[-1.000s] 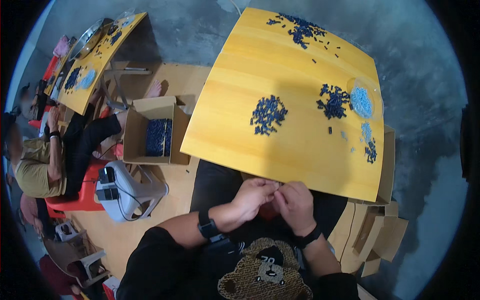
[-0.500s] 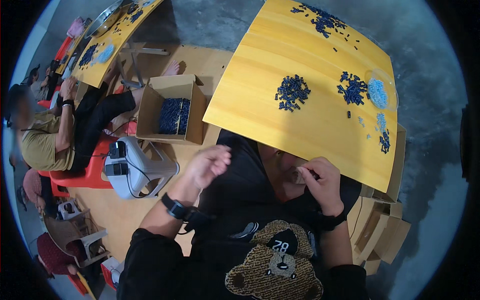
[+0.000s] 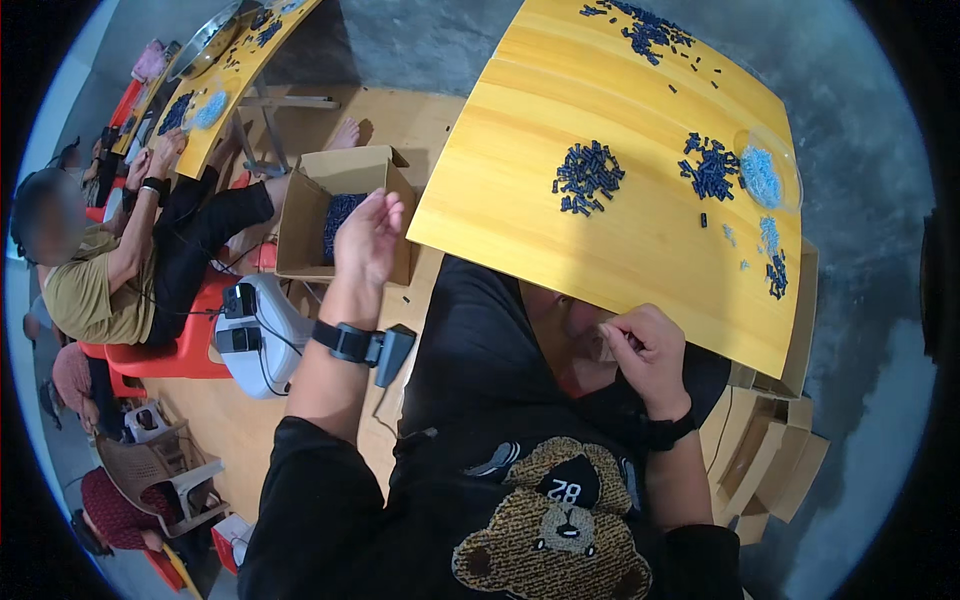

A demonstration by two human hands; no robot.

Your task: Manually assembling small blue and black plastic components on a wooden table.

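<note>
- Yellow table (image 3: 470, 205) holds a dark tube pile (image 3: 588, 178), ahead and left of your right hand (image 3: 647, 355).
- That hand pinches; I can't tell what.
- Your left hand (image 3: 370, 240), fingers loosely apart, is nearest the cardboard box (image 3: 303, 235).

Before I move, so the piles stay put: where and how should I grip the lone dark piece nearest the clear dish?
I'd pinch the lone dark piece across its long sides, from above: it's slim, seemingly lying flat, with bare tabletop around.
</note>
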